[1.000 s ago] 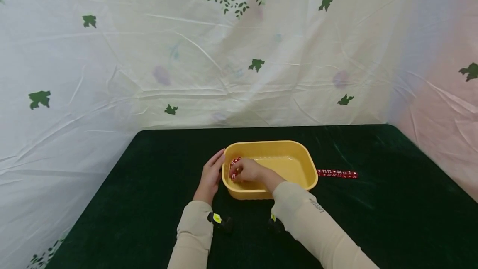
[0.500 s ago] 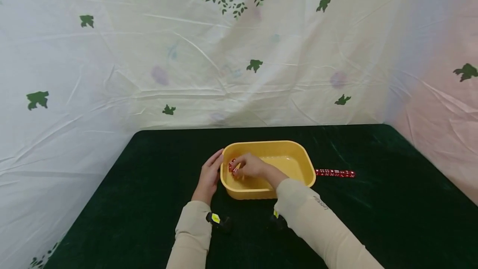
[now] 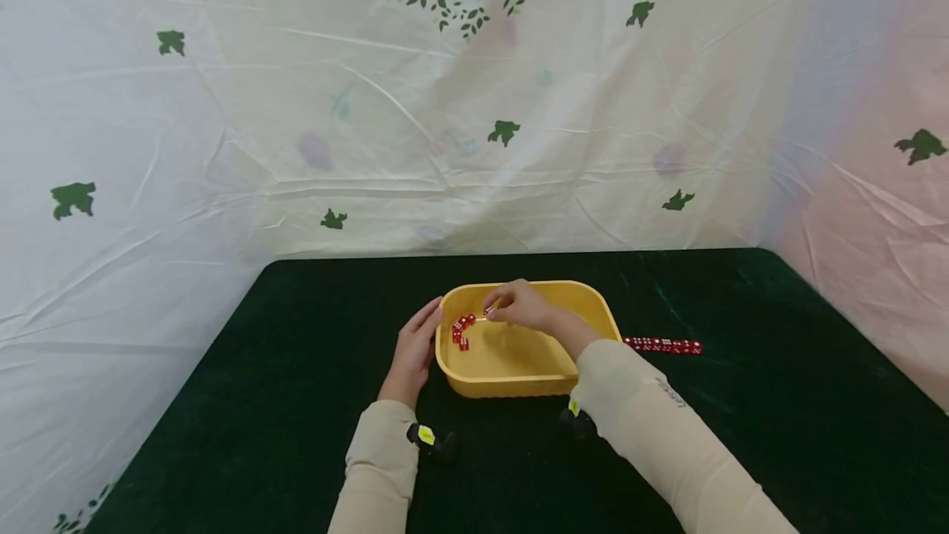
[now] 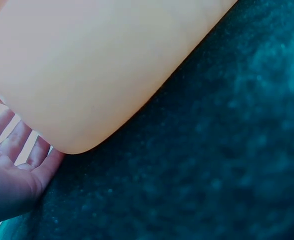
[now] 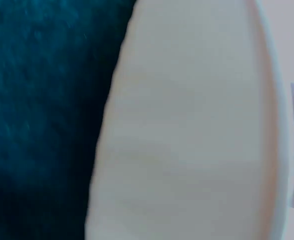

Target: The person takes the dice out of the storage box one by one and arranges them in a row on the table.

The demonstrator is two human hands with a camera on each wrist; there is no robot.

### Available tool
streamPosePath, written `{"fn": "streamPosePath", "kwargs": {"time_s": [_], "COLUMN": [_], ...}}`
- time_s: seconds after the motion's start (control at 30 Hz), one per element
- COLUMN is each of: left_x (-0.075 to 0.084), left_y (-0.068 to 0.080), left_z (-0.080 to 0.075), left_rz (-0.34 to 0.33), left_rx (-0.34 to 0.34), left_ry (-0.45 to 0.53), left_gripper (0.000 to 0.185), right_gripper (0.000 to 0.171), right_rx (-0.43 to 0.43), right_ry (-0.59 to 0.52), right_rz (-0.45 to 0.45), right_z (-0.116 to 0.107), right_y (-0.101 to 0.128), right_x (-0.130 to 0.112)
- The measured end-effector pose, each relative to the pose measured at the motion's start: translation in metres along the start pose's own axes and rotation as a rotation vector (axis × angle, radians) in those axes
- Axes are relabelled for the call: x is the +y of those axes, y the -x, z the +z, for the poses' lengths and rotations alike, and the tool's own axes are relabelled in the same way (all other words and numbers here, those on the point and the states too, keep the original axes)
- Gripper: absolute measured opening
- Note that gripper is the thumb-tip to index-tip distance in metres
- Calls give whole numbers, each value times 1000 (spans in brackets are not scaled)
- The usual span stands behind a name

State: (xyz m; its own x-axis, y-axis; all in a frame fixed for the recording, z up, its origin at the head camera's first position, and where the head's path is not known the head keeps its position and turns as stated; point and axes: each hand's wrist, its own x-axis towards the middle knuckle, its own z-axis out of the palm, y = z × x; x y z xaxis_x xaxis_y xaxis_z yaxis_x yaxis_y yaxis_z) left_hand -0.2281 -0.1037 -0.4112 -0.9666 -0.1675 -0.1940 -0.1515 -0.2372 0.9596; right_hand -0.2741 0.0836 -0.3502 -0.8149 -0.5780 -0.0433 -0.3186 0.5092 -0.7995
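My left hand (image 3: pixel 410 353) rests against the left end of the yellow basin (image 3: pixel 519 386) in the head view. Its fingers (image 4: pixel 34 150) lie fairly straight along the outer wall in the left wrist view. Over the inside of the basin, near the back wall, my right hand (image 3: pixel 525 307) pinches a red die (image 3: pixel 488 311) with white pips. Several more red dice (image 3: pixel 457 326) lie in a curve on the basin floor at the left. Mostly hidden behind the basin's rim, the right hand shows only in part in the right wrist view.
To the right of the basin, a straight row of red dice (image 3: pixel 663 345) lies on the dark green tablecloth (image 3: pixel 741 419). A white patterned cloth (image 3: pixel 415 130) hangs behind the table. Each wrist wears a black device with a yellow label.
My right hand has risen from the dice at the basin's left and moved right and back with a die between its fingers. The curve of dice is now uncovered. The left hand stays put.
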Motion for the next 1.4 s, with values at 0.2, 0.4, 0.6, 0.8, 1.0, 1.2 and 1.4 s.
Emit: {"fn": "streamPosePath", "kwargs": {"time_s": [0.2,0.4,0.6,0.8,1.0,1.2,1.4], "left_x": [-2,-3,-2,-5,-6,-7,-7], "left_y": [-1,-1,-1,-4,-4,-6,-8], "left_z": [-1,-2,-4,-4,-3,-4,-5], "left_rz": [4,9,21,26,31,44,50], "left_rx": [2,5,-1,-3,-7,-12,-15], "left_ry": [-5,-7,-1,14,10,9,8], "left_gripper": [41,40,40,40,42,44,42], "right_gripper": [18,19,19,21,24,26,36], "right_rx": [65,90,94,117,187,233,264], "right_ry": [67,129,121,135,177,200,201], "right_rz": [-15,7,21,60,88,92,127], "right_z": [-17,-37,-61,-83,-106,-124,-134], "right_y": [5,14,25,38,51,69,86], "right_x": [4,8,6,10,23,34,48]}}
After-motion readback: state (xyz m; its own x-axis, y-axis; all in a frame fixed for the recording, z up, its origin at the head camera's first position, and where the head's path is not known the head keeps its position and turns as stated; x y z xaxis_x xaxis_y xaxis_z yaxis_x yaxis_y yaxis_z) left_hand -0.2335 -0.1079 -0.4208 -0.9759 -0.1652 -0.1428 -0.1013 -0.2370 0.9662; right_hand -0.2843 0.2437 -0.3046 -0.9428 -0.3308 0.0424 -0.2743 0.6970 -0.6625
